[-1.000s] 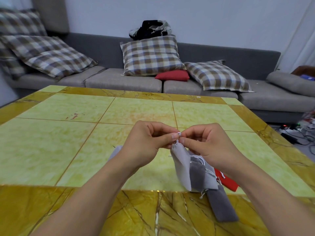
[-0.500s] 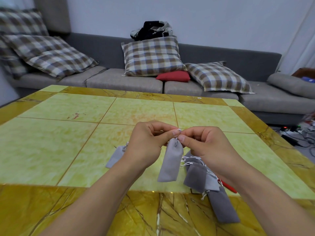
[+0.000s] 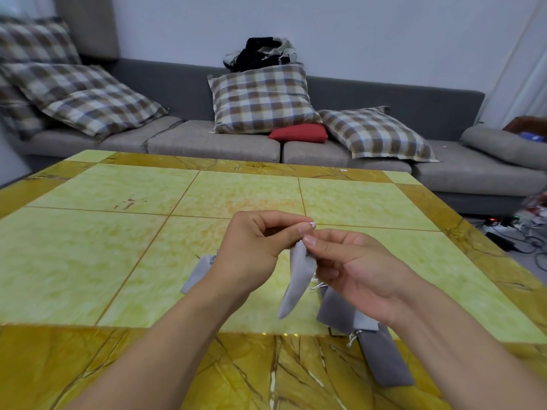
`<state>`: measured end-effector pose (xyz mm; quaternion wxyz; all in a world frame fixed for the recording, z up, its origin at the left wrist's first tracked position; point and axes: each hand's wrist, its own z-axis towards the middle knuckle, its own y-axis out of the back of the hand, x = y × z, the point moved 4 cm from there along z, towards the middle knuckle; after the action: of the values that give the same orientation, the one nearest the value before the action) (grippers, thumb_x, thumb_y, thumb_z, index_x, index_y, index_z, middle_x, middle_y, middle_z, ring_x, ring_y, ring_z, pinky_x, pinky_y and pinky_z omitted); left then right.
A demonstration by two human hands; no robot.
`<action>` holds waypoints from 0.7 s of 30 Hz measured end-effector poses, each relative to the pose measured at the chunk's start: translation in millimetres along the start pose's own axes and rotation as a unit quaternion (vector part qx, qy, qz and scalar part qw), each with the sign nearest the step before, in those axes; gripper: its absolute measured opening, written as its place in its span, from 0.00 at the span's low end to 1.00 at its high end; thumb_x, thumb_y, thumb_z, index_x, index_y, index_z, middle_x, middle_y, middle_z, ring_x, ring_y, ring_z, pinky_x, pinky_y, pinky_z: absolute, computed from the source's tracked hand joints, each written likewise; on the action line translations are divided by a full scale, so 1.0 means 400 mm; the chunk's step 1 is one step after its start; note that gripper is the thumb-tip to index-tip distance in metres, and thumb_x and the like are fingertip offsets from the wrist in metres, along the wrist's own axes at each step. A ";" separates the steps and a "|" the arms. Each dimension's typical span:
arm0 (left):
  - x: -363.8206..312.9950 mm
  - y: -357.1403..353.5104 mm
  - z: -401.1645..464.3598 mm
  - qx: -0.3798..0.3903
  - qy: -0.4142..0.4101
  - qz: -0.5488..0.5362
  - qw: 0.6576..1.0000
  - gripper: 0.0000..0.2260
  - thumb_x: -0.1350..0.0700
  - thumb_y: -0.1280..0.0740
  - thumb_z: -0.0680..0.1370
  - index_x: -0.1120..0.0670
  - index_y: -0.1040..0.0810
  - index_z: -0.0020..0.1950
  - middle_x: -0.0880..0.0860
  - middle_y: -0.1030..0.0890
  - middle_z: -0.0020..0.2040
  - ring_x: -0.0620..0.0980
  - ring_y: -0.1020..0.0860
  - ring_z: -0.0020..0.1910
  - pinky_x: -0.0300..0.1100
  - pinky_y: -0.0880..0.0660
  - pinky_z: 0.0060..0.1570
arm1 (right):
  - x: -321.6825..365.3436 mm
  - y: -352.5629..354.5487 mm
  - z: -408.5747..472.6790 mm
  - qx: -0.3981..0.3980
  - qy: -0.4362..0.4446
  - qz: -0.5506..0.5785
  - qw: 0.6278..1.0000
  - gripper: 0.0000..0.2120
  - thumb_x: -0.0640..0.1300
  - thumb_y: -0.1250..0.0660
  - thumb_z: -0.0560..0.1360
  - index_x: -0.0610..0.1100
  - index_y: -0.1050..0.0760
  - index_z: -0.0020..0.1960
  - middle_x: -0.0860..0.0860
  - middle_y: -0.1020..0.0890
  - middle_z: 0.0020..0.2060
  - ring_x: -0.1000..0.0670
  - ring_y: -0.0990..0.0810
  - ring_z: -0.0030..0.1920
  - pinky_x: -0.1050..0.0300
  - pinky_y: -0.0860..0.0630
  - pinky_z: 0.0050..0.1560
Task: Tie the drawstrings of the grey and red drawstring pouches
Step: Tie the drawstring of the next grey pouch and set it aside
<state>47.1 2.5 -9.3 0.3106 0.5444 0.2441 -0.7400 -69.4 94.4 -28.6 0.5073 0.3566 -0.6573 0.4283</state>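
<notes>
A light grey drawstring pouch [image 3: 296,279] hangs above the table, held at its top. My left hand [image 3: 254,250] pinches the white drawstring at the pouch's mouth between thumb and forefinger. My right hand [image 3: 352,273] pinches the same top from the right, fingertips touching the left hand's. Under my right wrist lies a pile of grey pouches [image 3: 340,315], with a darker grey pouch [image 3: 381,359] nearest me. Another light grey pouch [image 3: 198,273] lies flat behind my left wrist. No red pouch shows; my right arm covers that spot.
The table [image 3: 118,247] has green tiles with a yellow marble border. Beyond it stands a grey sofa [image 3: 213,143] with checked cushions [image 3: 260,99], a red cushion [image 3: 299,133] and dark clothes [image 3: 260,53]. Cables and a power strip [image 3: 503,235] lie on the floor at right.
The held pouch has swung from folded against the pile to hanging free and narrow. My right hand has dropped a little and turned palm-up, now covering the red pouch.
</notes>
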 end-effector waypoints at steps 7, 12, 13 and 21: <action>0.001 0.011 0.005 0.026 0.017 -0.009 0.999 0.08 0.65 0.31 0.76 0.61 0.16 0.53 0.53 0.13 0.46 0.48 0.15 0.48 0.36 0.20 0.49 | 0.007 0.005 0.001 0.019 0.019 -0.023 0.999 0.12 0.43 0.29 0.71 0.37 0.17 0.51 0.45 0.22 0.39 0.51 0.31 0.37 0.56 0.39 0.37; 0.003 0.011 0.004 0.018 0.010 -0.019 1.000 0.07 0.65 0.31 0.76 0.60 0.16 0.52 0.53 0.13 0.45 0.47 0.15 0.47 0.34 0.21 0.47 | 0.022 -0.005 -0.010 0.020 0.029 -0.023 0.999 0.09 0.45 0.30 0.73 0.38 0.17 0.45 0.48 0.22 0.34 0.54 0.29 0.32 0.60 0.37 0.34; 0.003 0.011 0.005 0.018 0.008 -0.018 1.000 0.07 0.65 0.31 0.76 0.60 0.15 0.51 0.53 0.13 0.45 0.47 0.15 0.47 0.34 0.21 0.47 | 0.024 -0.006 -0.012 0.014 0.030 -0.019 0.999 0.09 0.45 0.30 0.74 0.39 0.17 0.43 0.49 0.23 0.33 0.55 0.29 0.31 0.62 0.36 0.32; 0.005 0.003 0.003 -0.005 -0.022 0.004 1.000 0.05 0.65 0.27 0.73 0.58 0.16 0.48 0.53 0.13 0.42 0.49 0.15 0.44 0.36 0.21 0.45 | 0.015 -0.006 -0.006 -0.032 0.026 0.011 0.999 0.10 0.41 0.34 0.78 0.33 0.20 0.50 0.46 0.27 0.33 0.54 0.33 0.30 0.65 0.35 0.27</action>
<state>46.7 0.3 -11.0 0.3213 0.5277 0.2387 -0.7492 -67.8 95.3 -22.2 0.5308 0.3220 -0.6607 0.4219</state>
